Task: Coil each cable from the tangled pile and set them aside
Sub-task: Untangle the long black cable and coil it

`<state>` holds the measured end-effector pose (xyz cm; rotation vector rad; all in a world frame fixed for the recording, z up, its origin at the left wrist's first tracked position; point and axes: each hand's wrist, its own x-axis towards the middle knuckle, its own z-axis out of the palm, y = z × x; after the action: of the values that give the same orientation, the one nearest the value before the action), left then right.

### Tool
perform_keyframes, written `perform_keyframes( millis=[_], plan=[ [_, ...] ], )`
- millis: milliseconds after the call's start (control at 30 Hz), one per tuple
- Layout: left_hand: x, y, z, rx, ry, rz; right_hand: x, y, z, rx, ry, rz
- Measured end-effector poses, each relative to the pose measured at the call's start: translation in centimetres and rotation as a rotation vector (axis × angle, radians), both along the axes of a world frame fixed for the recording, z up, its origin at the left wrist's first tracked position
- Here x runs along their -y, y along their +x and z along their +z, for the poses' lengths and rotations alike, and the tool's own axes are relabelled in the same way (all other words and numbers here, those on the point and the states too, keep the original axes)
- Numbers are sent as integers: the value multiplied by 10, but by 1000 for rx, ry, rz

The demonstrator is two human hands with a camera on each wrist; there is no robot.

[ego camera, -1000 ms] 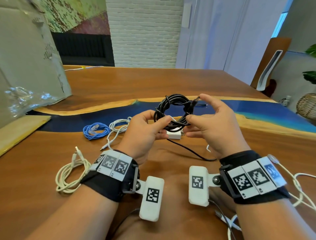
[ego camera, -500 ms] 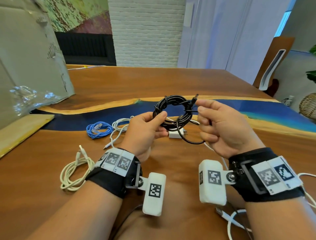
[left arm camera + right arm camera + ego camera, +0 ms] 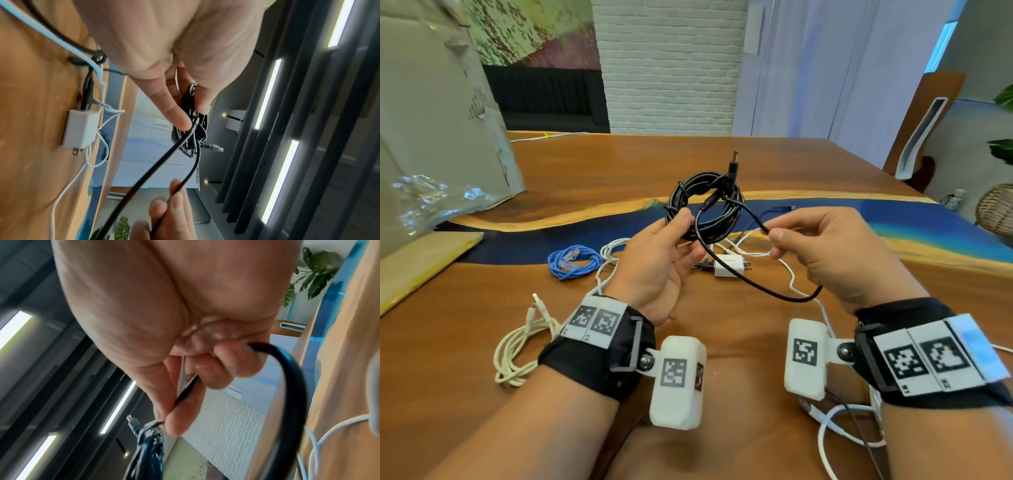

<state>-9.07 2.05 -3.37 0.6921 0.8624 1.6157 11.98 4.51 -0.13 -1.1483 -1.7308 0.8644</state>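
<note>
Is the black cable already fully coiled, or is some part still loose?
Mostly coiled. The left hand holds the black cable as a coil, but one loose loop hangs down, and the right hand pinches it.

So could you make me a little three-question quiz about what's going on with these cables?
1. True or false: the left hand holds the black coil above the table.
2. What does the right hand pinch? A) the blue cable B) the black cable's loose tail C) the white charger
3. Fill in: the cream cable lies on the table beside the ___ wrist.

Key: 1 true; 2 B; 3 left.
</note>
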Motion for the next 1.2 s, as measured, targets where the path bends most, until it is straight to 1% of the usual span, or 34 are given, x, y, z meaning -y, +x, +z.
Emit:
perform_keyframes(
  millis=[100, 133, 200, 267, 333, 467, 600, 667, 767, 833, 933, 967, 1033, 1133, 1200],
  plan=[
    [1, 1, 2, 2, 2, -6, 0, 1, -1, 150, -16, 3],
    [1, 1, 2, -10, 7, 12, 0, 2, -1, 168, -42, 24],
    [1, -2, 4, -27, 29, 59, -1, 4, -2, 125, -75, 56],
    [1, -3, 5, -34, 49, 82, -3, 6, -2, 13, -39, 7],
    [2, -2, 5, -26, 48, 72, -4, 5, -3, -62, 13, -51],
    [5, 3, 6, 49, 33, -24, -6, -11, -11, -8, 87, -128],
    [9, 8, 5, 126, 30, -132, -2, -28, -18, 32, 125, -135],
    [9, 10, 4, 125, 36, -159, -1, -34, -21, -50, 139, -133],
    [9, 12, 2, 95, 41, -164, 1, -43, -24, -268, 60, -88],
    [9, 14, 1, 67, 43, -160, 5, -47, -24, -395, -28, 12],
    [9, 15, -1, 41, 26, -142, 11, -50, -20, -647, -203, 184],
    [9, 14, -2, 40, 20, -141, 12, -50, -19, -690, -232, 223],
    [9, 15, -3, 25, 6, -152, 12, -53, -22, -669, -222, 228],
    [11, 19, -5, -35, -24, -197, 7, -56, -28, -633, -190, 122],
    [11, 22, -5, -52, -44, -199, 5, -54, -29, -626, -193, 98]
  ],
)
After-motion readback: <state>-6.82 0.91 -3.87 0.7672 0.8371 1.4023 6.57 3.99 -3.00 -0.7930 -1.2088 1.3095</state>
